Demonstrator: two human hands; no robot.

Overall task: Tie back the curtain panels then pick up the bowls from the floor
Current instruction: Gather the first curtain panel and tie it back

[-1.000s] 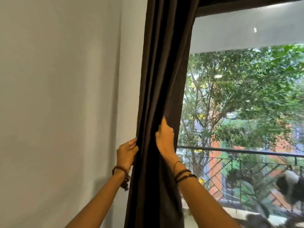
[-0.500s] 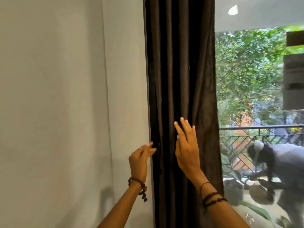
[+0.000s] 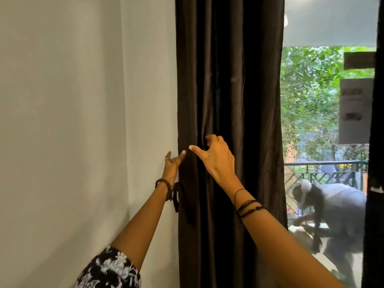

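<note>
Beside the wall, the dark curtain hangs straight up and down. Right hand pinches a fold; left hand is spread at its edge.

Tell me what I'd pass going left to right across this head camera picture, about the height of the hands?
Plain pale wall → left hand at the curtain's edge → right hand on the folds → gathered dark brown curtain panel → glass window with green trees → dark strip at the right edge.
</note>
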